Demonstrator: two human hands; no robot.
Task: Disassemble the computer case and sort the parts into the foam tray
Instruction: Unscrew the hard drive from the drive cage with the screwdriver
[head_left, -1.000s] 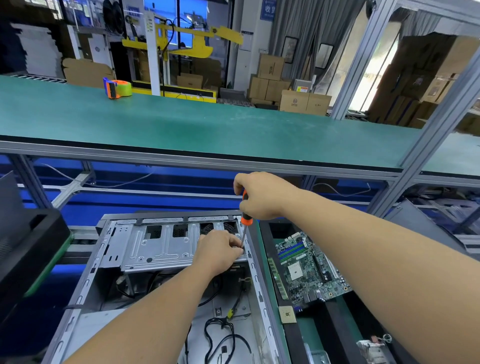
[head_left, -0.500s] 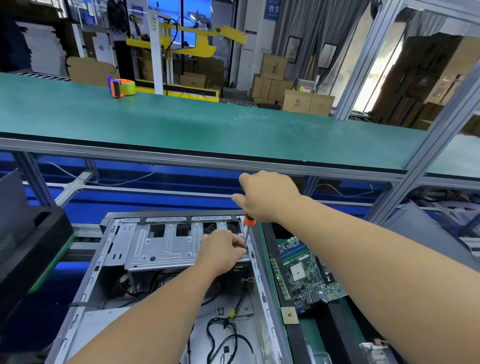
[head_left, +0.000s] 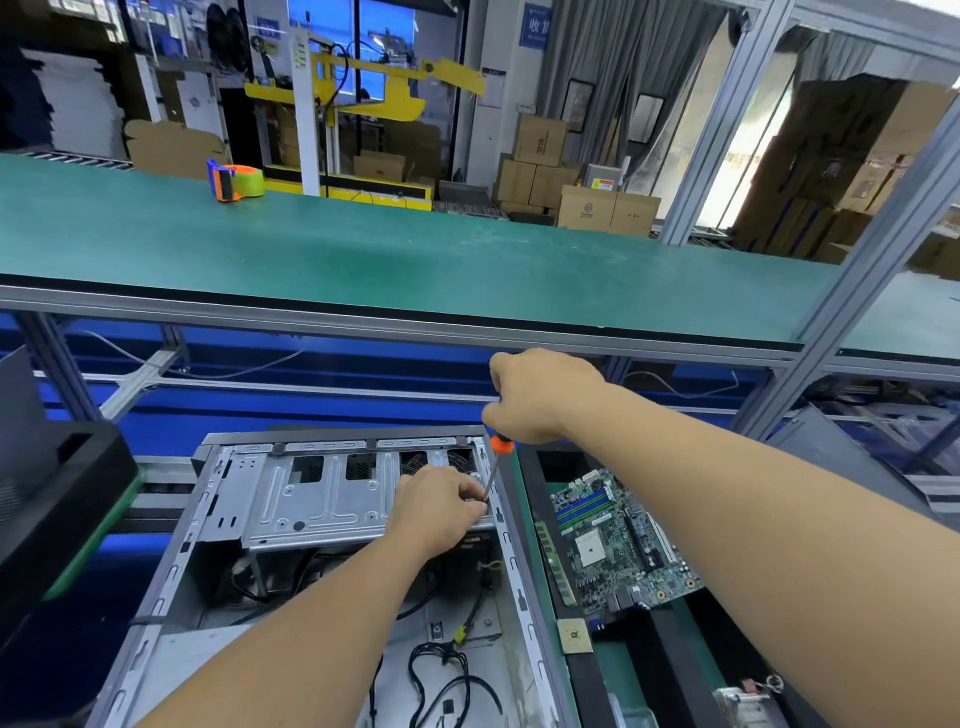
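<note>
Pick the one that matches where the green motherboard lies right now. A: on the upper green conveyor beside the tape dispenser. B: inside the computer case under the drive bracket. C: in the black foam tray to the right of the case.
C: the motherboard rests in the black foam tray, outside the computer case.

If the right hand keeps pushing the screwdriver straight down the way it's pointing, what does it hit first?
Most likely the left hand's fingertips on the drive bracket; the screwdriver in the right hand ends there, though depth is unclear.

Two bare forearms, no sleeves, no gloves
</note>
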